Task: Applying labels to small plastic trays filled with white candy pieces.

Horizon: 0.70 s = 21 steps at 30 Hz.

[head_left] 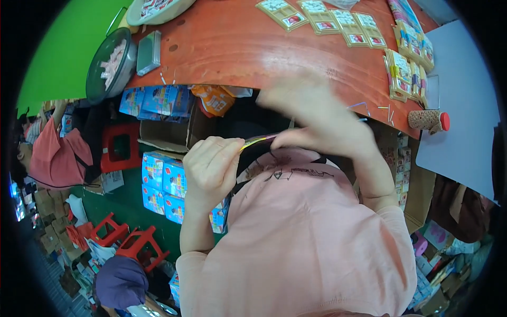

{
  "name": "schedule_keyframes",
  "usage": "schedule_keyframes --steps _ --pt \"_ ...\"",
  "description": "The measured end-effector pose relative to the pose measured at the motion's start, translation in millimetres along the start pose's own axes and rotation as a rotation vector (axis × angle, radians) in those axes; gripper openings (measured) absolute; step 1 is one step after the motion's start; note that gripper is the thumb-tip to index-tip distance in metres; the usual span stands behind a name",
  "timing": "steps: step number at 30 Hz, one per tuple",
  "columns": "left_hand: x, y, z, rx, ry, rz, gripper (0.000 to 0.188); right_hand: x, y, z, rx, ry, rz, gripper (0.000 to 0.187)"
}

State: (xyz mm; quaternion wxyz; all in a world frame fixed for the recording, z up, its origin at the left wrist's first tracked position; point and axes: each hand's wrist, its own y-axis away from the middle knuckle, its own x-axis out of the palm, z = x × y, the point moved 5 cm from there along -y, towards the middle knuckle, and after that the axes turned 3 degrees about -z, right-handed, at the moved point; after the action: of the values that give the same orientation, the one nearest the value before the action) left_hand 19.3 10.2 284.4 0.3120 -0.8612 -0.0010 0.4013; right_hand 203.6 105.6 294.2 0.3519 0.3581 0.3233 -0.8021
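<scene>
My left hand (211, 161) is closed, thumb and fingers pinching one end of a thin, flat yellow-and-pink item (257, 140) in front of my chest. The item is seen nearly edge-on, so its kind does not show. My right hand (317, 119) is raised over the table's near edge, its fingers smeared by motion. Its thumb comes close to the far end of the item; whether they touch I cannot tell.
On the red-brown table (222, 47) lie several tan compartment trays (325, 26), with stacked packs (400, 76) at the right. A jar with a red lid (429, 121) lies near the right edge. A dark bowl (97, 68) stands left; blue boxes (163, 179) are stacked below.
</scene>
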Motion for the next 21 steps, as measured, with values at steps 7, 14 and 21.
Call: schedule_keyframes --steps 7,14,21 --pt "-59.4 17.8 32.3 -0.211 -0.059 -0.088 0.02 -0.7 20.2 -47.0 0.213 -0.024 0.161 0.014" --pt "-64.3 94.3 100.2 -0.848 0.285 -0.207 0.011 -36.1 -21.2 -107.2 0.333 -0.537 -0.224 0.02" --pt "-30.1 128.1 169.4 -1.185 0.798 -0.722 0.028 -13.6 -157.1 -171.6 0.31 -0.245 -0.55 0.025"
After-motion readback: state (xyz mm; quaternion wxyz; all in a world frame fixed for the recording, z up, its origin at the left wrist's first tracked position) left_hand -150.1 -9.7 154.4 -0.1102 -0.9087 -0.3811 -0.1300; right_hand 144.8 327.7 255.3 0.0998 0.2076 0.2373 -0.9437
